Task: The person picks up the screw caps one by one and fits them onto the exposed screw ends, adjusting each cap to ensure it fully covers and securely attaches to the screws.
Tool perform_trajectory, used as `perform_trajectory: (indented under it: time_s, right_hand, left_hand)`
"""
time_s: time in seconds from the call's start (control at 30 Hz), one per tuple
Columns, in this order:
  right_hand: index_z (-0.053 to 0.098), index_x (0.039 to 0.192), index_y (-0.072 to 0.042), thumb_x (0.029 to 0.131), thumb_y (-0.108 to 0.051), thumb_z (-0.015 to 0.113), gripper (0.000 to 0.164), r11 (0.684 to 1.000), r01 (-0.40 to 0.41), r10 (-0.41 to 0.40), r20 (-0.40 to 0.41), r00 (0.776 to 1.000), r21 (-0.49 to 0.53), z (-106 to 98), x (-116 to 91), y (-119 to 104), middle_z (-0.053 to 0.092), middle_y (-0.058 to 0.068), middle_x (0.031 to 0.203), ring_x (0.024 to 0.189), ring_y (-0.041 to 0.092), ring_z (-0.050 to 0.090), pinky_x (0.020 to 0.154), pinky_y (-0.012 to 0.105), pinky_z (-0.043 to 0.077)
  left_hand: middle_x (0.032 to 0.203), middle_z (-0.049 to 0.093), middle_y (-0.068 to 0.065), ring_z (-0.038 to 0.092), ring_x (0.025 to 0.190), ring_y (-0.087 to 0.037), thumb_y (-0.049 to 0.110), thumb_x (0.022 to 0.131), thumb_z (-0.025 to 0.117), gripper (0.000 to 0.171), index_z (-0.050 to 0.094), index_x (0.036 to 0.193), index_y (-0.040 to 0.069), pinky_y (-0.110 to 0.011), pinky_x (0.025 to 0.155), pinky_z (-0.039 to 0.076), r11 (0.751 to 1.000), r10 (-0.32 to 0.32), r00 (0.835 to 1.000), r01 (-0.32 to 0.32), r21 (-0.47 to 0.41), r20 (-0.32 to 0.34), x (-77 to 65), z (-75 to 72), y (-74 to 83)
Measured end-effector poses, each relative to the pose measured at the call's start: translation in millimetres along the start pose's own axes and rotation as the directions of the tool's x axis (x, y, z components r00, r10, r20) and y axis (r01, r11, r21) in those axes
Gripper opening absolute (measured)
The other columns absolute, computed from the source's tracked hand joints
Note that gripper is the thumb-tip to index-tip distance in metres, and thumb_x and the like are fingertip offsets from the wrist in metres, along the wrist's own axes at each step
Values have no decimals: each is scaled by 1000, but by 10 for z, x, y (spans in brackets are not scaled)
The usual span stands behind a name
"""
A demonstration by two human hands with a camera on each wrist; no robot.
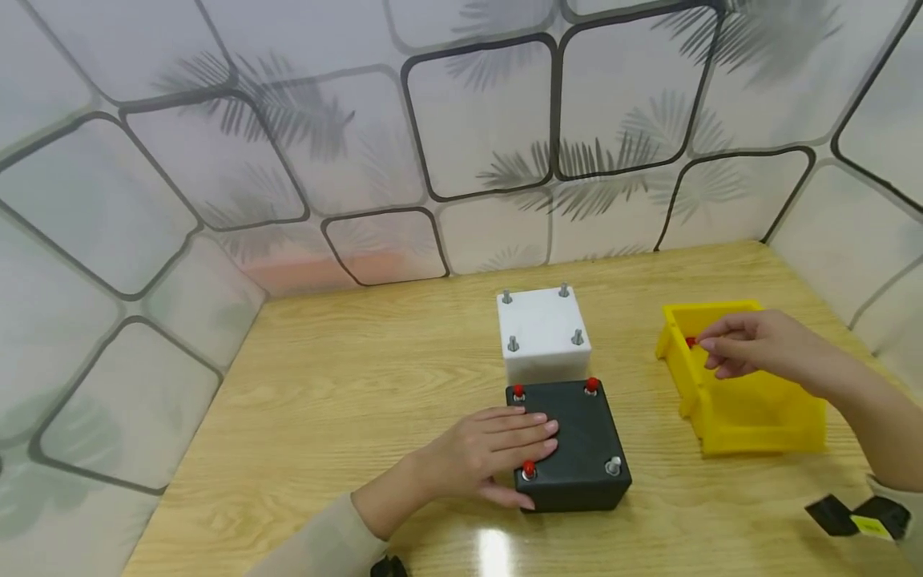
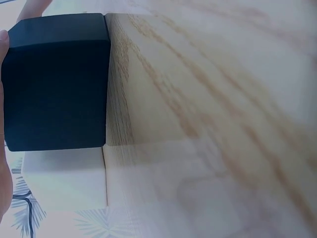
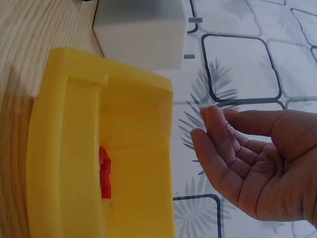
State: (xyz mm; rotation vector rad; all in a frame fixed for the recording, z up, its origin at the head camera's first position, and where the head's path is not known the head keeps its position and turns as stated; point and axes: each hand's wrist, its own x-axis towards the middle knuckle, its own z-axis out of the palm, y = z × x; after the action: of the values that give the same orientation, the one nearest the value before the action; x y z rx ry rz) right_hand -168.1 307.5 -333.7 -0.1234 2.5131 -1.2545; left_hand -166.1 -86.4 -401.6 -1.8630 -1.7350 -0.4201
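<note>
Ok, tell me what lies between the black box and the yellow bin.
Only a bare stretch of wooden tabletop lies between the black box and the yellow bin; the head view shows it.

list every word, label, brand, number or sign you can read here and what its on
No text can be read in any view.
Yellow label on the black wrist gear by the right sleeve: too small and blurred to read.
Black box, white box, yellow bin: no lettering seen on the sides that show.
Backdrop: only leaf shapes and rounded outlines, no words.
</note>
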Motion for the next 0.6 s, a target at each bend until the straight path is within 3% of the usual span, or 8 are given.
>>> perform_trajectory:
  time_s: [0.6]
  right_hand:
    - [47, 121, 19, 99, -11, 48, 38, 991, -135, 135, 39, 990, -7, -159, 174, 226, 68, 8, 89, 74, 14, 67, 72, 32, 59]
  left_hand:
    - [129, 59, -15, 54, 123, -25, 55, 79, 69, 70, 62, 122, 0, -37, 108, 38, 1000, 9, 1000, -9, -6, -7, 1, 2, -54]
